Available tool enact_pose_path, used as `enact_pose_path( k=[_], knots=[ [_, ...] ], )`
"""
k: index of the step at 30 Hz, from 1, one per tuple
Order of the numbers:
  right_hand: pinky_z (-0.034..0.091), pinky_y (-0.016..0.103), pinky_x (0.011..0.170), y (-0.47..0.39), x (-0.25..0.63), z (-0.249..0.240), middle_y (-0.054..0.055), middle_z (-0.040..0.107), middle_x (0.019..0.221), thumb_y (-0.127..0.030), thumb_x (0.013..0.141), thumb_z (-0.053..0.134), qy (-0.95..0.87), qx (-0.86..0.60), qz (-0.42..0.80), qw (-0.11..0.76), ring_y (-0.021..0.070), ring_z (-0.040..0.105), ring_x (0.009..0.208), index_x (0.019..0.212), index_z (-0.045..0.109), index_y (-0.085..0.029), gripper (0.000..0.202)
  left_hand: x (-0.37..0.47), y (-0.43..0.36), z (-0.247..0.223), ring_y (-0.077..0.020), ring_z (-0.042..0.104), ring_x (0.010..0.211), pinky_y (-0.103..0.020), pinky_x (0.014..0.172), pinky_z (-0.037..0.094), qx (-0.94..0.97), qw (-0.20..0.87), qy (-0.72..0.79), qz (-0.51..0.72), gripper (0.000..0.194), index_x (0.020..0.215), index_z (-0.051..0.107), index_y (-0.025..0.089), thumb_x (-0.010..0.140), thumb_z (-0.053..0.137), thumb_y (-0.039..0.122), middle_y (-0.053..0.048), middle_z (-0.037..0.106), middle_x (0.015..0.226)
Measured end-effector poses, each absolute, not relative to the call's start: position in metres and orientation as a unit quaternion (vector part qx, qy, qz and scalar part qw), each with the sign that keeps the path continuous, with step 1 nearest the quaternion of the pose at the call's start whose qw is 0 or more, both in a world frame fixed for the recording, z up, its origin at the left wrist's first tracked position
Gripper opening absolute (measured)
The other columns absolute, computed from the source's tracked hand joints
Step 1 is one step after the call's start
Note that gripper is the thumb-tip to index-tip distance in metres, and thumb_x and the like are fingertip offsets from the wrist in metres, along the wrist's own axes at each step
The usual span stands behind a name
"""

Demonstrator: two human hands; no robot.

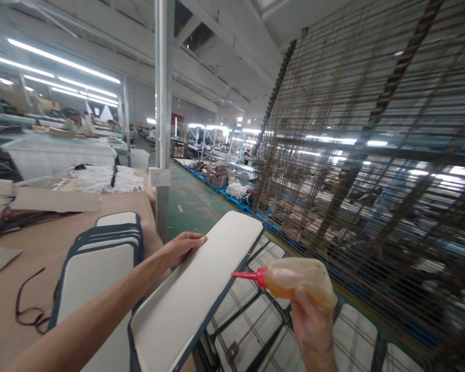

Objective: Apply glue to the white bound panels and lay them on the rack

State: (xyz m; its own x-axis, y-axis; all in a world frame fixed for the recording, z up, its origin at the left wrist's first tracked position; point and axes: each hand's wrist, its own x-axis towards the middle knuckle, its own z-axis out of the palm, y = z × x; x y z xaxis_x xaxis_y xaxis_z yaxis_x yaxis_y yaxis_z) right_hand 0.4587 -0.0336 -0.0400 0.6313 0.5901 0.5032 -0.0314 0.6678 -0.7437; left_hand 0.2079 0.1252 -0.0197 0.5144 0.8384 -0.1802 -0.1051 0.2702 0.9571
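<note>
Over the panel, right hand tilts bottle.

**Hidden Fingers, Cropped Edges**

The bottom edge cuts off the white panel and the wrist below the right hand. Most fingers of that hand are hidden behind the bottle; some of the left hand's are out of sight beneath the panel. The left forearm covers part of the panel stack. The wire rack blurs and runs out of view at right. Distant people are too small and blurred to read.
</note>
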Motion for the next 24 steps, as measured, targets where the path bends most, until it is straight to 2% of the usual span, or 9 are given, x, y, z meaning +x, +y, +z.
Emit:
enact_pose_path(
  k=[6,11,18,24],
  knots=[
    [0.051,0.043,0.082,-0.037,0.453,-0.041,0.007,0.070,0.087,-0.029,0.060,0.078,-0.367,-0.369,0.218,0.826,0.0258,0.065,0.085,0.089,0.069,-0.018,0.032,0.210,0.124,-0.014,-0.0176,0.062,0.050,-0.027,0.050,0.049,0.499,0.703,0.374,0.342,0.051,0.071,0.070,0.011,0.038,0.087,0.046,-0.006,0.072,0.061],
    [0.051,0.044,0.081,-0.041,0.448,-0.044,0.006,0.070,0.089,-0.030,0.061,0.078,-0.363,-0.373,0.231,0.822,0.0256,0.065,0.083,0.096,0.068,-0.020,0.038,0.210,0.127,-0.012,-0.0183,0.062,0.050,-0.028,0.051,0.049,0.491,0.705,0.373,0.349,0.048,0.067,0.069,0.010,0.037,0.087,0.043,-0.007,0.071,0.060],
    [0.049,0.043,0.082,-0.043,0.446,-0.045,0.006,0.069,0.086,-0.033,0.064,0.077,-0.389,-0.381,0.234,0.805,0.0249,0.064,0.084,0.088,0.068,-0.020,0.028,0.211,0.136,-0.013,-0.0195,0.063,0.052,-0.029,0.053,0.049,0.482,0.704,0.385,0.351,0.045,0.067,0.068,0.010,0.037,0.088,0.038,-0.007,0.071,0.060],
    [0.051,0.041,0.078,-0.046,0.443,-0.050,0.005,0.069,0.084,-0.032,0.063,0.078,-0.378,-0.384,0.256,0.803,0.0246,0.065,0.080,0.092,0.067,-0.020,0.033,0.212,0.140,-0.013,-0.0190,0.062,0.050,-0.029,0.051,0.049,0.477,0.698,0.397,0.358,0.047,0.064,0.068,0.011,0.032,0.088,0.039,-0.007,0.071,0.058]
  ],
)
